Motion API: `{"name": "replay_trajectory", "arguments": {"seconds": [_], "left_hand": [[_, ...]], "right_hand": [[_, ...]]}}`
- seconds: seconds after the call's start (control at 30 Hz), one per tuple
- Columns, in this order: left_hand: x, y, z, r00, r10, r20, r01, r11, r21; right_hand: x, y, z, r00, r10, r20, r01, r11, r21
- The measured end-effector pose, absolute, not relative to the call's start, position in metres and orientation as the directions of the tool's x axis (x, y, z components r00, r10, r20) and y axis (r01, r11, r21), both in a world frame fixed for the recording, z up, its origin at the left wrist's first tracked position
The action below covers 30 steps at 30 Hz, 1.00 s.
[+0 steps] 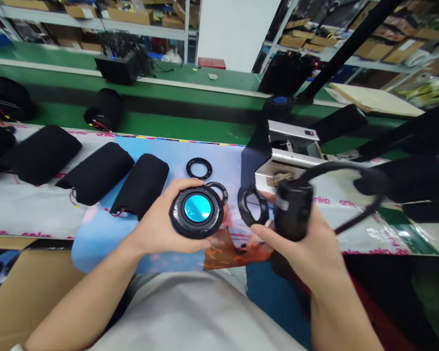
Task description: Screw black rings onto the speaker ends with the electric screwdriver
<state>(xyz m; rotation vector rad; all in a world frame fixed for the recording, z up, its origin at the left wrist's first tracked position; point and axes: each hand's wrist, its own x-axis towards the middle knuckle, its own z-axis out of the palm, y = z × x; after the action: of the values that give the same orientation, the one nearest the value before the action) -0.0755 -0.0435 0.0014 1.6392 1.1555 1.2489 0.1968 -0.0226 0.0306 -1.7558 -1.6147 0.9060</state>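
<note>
My left hand (160, 225) is wrapped round a round black speaker unit (196, 212) with a shiny blue centre, held face up above the table edge. My right hand (303, 241) grips a black cylindrical power tool (293, 208) with a thick black cable (351, 195) running off to the right. A black ring part (253, 206) sits just left of the tool, by my right fingers. Two more black rings (199, 168) (219, 189) lie flat on the printed table sheet behind the speaker.
Several black fabric-covered cylinders (95, 173) lie in a row on the left of the table. A grey metal fixture (289, 156) stands behind my right hand. A green conveyor belt (168, 97) runs behind, with black boxes and shelves of cartons beyond.
</note>
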Motion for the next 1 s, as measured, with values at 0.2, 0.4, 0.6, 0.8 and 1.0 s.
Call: {"name": "replay_trajectory", "arguments": {"seconds": [0.2,0.4,0.6,0.8,1.0], "left_hand": [[-0.063,-0.046,-0.002,0.065,0.971,0.230,0.073,-0.234,0.969],[-0.056,-0.047,0.001,0.086,0.993,0.084,-0.165,-0.069,0.984],[-0.054,-0.047,-0.004,0.091,0.990,0.104,-0.265,-0.077,0.961],[-0.055,-0.048,-0.003,0.098,0.989,0.108,-0.236,-0.083,0.968],[-0.055,-0.050,-0.002,0.077,0.991,0.107,-0.194,-0.091,0.977]], "right_hand": [[0.163,-0.020,0.079,-0.348,0.937,0.009,0.478,0.185,-0.859],[0.155,-0.006,0.069,-0.482,0.875,0.034,0.655,0.386,-0.650],[0.150,-0.015,0.077,-0.397,0.918,0.017,0.680,0.307,-0.666],[0.148,-0.017,0.074,-0.355,0.933,0.058,0.707,0.308,-0.636],[0.158,-0.008,0.059,-0.428,0.892,0.148,0.699,0.430,-0.572]]}}
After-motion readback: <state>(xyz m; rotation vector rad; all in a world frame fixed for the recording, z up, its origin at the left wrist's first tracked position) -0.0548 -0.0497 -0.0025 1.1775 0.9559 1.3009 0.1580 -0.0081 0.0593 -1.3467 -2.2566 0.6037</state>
